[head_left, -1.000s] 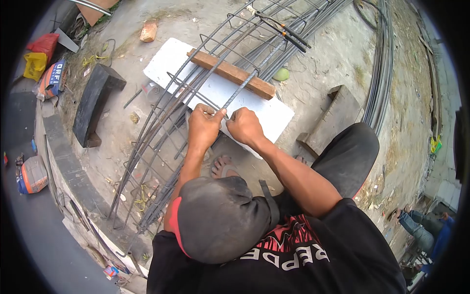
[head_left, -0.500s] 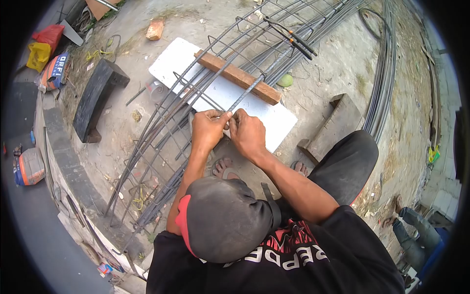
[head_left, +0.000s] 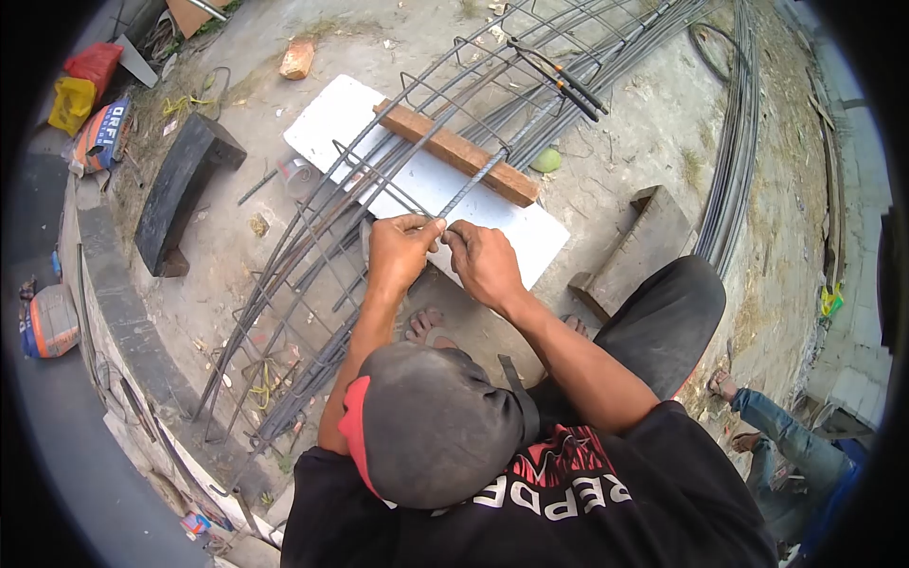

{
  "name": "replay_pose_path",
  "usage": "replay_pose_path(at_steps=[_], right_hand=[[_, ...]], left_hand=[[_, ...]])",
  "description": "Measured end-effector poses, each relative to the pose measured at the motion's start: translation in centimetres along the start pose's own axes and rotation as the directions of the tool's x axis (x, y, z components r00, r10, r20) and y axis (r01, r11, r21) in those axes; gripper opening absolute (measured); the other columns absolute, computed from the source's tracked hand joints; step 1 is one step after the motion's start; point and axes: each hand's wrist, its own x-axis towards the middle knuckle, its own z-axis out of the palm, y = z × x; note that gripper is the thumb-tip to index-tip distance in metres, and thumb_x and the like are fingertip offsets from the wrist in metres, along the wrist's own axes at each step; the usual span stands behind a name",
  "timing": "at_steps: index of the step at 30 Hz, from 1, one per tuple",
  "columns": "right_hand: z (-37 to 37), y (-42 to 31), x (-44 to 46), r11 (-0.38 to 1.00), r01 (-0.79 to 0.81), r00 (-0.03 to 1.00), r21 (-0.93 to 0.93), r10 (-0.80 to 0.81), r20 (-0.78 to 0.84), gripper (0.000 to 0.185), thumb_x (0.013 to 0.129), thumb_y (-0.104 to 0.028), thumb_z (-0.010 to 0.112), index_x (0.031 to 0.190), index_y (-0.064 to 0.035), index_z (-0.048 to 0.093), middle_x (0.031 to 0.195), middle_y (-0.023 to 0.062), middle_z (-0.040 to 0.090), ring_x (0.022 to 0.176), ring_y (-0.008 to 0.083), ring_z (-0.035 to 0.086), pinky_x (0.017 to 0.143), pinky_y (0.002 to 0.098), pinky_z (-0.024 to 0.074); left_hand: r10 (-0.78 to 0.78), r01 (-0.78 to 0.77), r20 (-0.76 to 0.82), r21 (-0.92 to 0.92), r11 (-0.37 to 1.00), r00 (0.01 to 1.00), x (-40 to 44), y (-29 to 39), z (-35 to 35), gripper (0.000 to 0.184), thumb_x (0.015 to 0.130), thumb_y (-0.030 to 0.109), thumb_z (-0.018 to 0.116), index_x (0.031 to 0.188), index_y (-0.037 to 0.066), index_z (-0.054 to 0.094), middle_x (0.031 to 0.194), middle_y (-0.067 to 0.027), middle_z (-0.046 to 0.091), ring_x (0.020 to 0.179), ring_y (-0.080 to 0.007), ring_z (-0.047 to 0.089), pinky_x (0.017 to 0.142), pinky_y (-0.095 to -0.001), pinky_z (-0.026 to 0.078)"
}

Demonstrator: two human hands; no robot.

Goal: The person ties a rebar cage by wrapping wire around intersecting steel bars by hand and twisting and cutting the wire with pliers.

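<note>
My left hand (head_left: pixel 400 254) is closed, its thumb and fingers pinched at the near end of a ribbed steel rebar (head_left: pixel 468 192). Close beside it, my right hand (head_left: pixel 485 267) has its fingers curled in toward the same spot; whatever is between them is too small to make out. The rebar belongs to a long cage of bars and bent stirrups (head_left: pixel 379 163), which lies across a reddish wood block (head_left: pixel 459 153) on a white board (head_left: pixel 331 118). Pincers (head_left: pixel 561 79) with black and orange handles rest on the cage farther off.
Long loose rebars (head_left: pixel 740 142) lie at the right. A wooden form (head_left: pixel 632 248) stands near my right knee, a dark curved beam (head_left: pixel 185 194) at the left. A green round object (head_left: pixel 546 160) sits by the wood block. Another person's leg (head_left: pixel 791 426) shows at lower right.
My right hand has shifted slightly, with both hands still close together at the bar's end. The other person's feet have moved to the left. The whole view has shifted a little.
</note>
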Motion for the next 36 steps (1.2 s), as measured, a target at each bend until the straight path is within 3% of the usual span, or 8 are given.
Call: replay_pose_path(at_steps=[4, 13, 15, 18, 21, 25, 30, 36], right_hand=[[-1.4, -1.0, -0.1, 0.999, 0.009, 1.0, -0.038, -0.008, 0.017, 0.025, 0.1, -0.025, 0.062, 0.094, -0.0022, 0.071, 0.076, 0.0261, 0.069, 0.075, 0.0477, 0.068, 0.07, 0.0559, 0.0528], [-6.6, -2.3, 9.7, 0.667, 0.641, 0.767, -0.38, -0.536, 0.353, 0.012, 0.091, -0.016, 0.065, 0.086, -0.006, 0.068, 0.083, 0.0141, 0.072, 0.083, 0.0358, 0.071, 0.074, 0.046, 0.0542], [-5.8, -2.5, 11.5, 0.55, 0.75, 0.662, -0.368, -0.613, 0.432, 0.01, 0.088, -0.015, 0.066, 0.082, -0.0071, 0.068, 0.08, 0.0124, 0.071, 0.082, 0.0345, 0.07, 0.079, 0.0434, 0.0532], [-4.3, -2.7, 12.4, 0.515, 0.765, 0.642, -0.386, -0.559, 0.525, 0.008, 0.086, -0.014, 0.067, 0.081, -0.0104, 0.072, 0.076, 0.007, 0.071, 0.086, 0.0294, 0.069, 0.091, 0.0429, 0.0512], [-4.9, -3.2, 11.2, 0.47, 0.738, 0.674, -0.485, -0.549, 0.494, 0.012, 0.084, -0.017, 0.068, 0.085, -0.0155, 0.079, 0.111, 0.0026, 0.072, 0.12, 0.0221, 0.06, 0.105, 0.0394, 0.046], [-2.0, -2.3, 9.7, 0.369, 0.686, 0.656, -0.627, -0.686, 0.314, 0.01, 0.078, -0.019, 0.071, 0.08, -0.0134, 0.079, 0.099, -0.0002, 0.07, 0.109, 0.02, 0.061, 0.101, 0.0378, 0.0444], [-0.2, 1.4, 8.7, 0.741, 0.558, 0.829, -0.373, -0.523, 0.201, 0.013, 0.083, -0.018, 0.069, 0.087, -0.006, 0.068, 0.082, 0.0106, 0.069, 0.09, 0.0298, 0.069, 0.086, 0.0424, 0.0492], [-0.2, 0.8, 7.5, 0.739, 0.476, 0.879, -0.477, -0.417, 0.231, 0.017, 0.09, -0.017, 0.061, 0.099, -0.0025, 0.061, 0.083, 0.012, 0.067, 0.091, 0.0329, 0.067, 0.095, 0.0469, 0.044]], left_hand=[[0.037, -0.036, -0.032, 0.033, 0.999, 0.999, 0.1, -0.7, 0.2, 0.028, 0.089, 0.022, 0.082, 0.093, -0.006, 0.078, 0.07, -0.0077, 0.072, 0.061, -0.0114, 0.061, 0.058, -0.0292, 0.046], [0.122, -0.123, -0.06, -0.014, 0.992, 0.991, 0.1, -1.0, 0.4, 0.02, 0.09, 0.014, 0.081, 0.093, -0.005, 0.078, 0.072, -0.0075, 0.072, 0.05, -0.0056, 0.048, 0.045, -0.0255, 0.034], [0.062, -0.057, -0.058, 0.092, 0.994, 0.996, 0.0, -0.7, 0.3, 0.024, 0.089, 0.022, 0.08, 0.088, -0.003, 0.08, 0.073, -0.0113, 0.076, 0.065, -0.0157, 0.067, 0.065, -0.0337, 0.051], [0.038, -0.027, -0.081, 0.13, 0.991, 0.996, -1.1, 0.8, 0.3, 0.023, 0.088, 0.019, 0.079, 0.085, -0.004, 0.079, 0.072, -0.0112, 0.075, 0.065, -0.0158, 0.067, 0.065, -0.0334, 0.05], [0.149, -0.143, -0.075, 0.085, 0.986, 0.986, -0.8, -0.2, 0.7, 0.023, 0.088, 0.014, 0.078, 0.085, -0.009, 0.076, 0.07, -0.0117, 0.073, 0.062, -0.0158, 0.066, 0.061, -0.0331, 0.049], [0.231, -0.213, -0.083, 0.182, 0.96, 0.969, -0.2, -0.7, 1.0, 0.025, 0.089, 0.014, 0.077, 0.078, -0.009, 0.072, 0.067, -0.0135, 0.071, 0.059, -0.0195, 0.065, 0.061, -0.036, 0.049], [0.284, -0.261, -0.085, 0.21, 0.942, 0.955, 0.5, -1.7, 0.9, 0.023, 0.086, 0.01, 0.076, 0.076, -0.009, 0.069, 0.066, -0.0143, 0.071, 0.059, -0.0202, 0.066, 0.06, -0.0365, 0.049], [0.313, -0.297, -0.082, 0.169, 0.94, 0.946, 1.1, -2.9, 1.0, 0.02, 0.085, 0.007, 0.076, 0.076, -0.009, 0.068, 0.066, -0.015, 0.07, 0.057, -0.0199, 0.065, 0.057, -0.0357, 0.049]])
